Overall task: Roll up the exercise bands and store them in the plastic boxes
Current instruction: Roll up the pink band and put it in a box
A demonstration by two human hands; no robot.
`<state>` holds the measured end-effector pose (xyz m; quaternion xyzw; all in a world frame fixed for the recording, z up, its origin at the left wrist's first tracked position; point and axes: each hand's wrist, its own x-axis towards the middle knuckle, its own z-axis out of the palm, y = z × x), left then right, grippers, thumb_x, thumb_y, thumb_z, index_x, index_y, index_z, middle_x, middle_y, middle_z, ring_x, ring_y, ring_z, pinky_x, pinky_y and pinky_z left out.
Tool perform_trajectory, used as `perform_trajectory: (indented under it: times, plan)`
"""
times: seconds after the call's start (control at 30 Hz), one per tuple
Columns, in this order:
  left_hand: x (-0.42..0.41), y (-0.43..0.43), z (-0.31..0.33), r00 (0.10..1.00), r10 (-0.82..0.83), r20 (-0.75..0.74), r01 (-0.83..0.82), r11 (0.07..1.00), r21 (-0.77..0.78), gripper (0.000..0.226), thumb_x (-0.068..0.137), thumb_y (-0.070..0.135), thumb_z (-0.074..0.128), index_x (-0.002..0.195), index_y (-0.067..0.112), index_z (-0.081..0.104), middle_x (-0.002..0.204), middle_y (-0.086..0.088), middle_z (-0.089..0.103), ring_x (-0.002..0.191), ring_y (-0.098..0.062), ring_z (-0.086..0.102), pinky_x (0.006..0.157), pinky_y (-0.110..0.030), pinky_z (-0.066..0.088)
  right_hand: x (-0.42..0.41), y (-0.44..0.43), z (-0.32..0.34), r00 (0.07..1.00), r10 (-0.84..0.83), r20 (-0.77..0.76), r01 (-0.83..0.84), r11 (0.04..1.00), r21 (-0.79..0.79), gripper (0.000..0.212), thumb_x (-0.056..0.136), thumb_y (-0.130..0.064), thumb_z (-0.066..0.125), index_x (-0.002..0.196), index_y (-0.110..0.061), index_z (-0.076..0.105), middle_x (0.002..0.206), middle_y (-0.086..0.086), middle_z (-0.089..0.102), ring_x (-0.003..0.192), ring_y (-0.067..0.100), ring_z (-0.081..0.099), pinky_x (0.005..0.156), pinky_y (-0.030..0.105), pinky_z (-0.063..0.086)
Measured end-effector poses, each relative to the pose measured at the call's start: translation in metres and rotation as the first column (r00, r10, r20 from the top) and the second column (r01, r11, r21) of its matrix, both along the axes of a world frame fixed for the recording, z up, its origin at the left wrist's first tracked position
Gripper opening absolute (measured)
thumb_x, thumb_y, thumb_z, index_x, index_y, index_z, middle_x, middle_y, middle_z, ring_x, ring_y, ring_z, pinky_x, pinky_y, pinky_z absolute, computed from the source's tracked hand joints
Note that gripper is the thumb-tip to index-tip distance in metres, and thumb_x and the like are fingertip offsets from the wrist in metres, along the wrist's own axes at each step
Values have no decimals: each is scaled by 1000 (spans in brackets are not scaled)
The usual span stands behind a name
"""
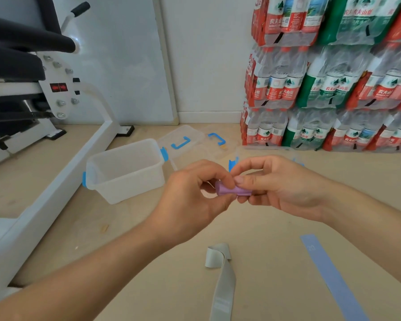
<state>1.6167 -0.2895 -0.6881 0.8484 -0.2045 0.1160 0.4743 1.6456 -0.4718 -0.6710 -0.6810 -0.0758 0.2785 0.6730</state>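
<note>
Head view: left hand point(192, 195) and right hand point(280, 184) both pinch purple roll point(232, 190); open box point(127, 170) at ten o'clock of it.

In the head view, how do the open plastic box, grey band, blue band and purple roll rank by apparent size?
1. open plastic box
2. grey band and blue band: alike, both cut off by the frame edge and nearer the camera, so not ranked
3. purple roll, smallest, partly covered
</note>
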Motion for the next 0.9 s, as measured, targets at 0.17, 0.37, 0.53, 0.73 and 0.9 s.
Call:
perform_trajectory:
  times: [0.17,0.37,0.53,0.73,0.9]
  plan:
    - [3,7,-30,945,4,-326,-126,928,-352,13,79,10,74,74,13,63,68,2,65,58,-13,57,54,-23,45,5,21,-14,981,-84,176,119,972,-203,17,77,-10,73,91,-14,63,78,10,71,67,14,64,68,25,49]
    - [25,25,-64,855,-88,-511,-293,732,-616,23,79,-1,71,69,15,58,68,-5,64,64,-19,60,65,-25,51,31,55,-43,969,-227,99,240,960,-146,25,75,-6,75,99,-10,67,91,15,74,80,18,60,76,28,47]
    - [52,39,-82,821,-181,-541,-415,462,-784,26,74,-6,71,67,14,55,67,-4,62,64,-19,58,69,-27,52,57,90,-53,981,-194,3,193,975,-114,21,77,-20,71,92,-7,76,88,5,68,80,10,51,71,17,43]
    - [81,36,-76,821,-236,-520,-325,555,-766,22,63,6,74,61,20,58,66,-2,62,65,-20,56,68,-28,49,74,74,-37,978,-208,21,208,962,-177,21,76,-21,72,93,-9,76,86,9,64,79,16,47,74,22,41]
    - [101,-11,-71,753,-335,-566,-128,769,-626,30,77,-7,71,68,12,49,67,-10,57,58,-15,55,57,-21,46,81,15,-33,962,-227,153,267,896,-355,6,79,-17,72,78,-18,78,85,30,65,72,20,44,67,28,38]
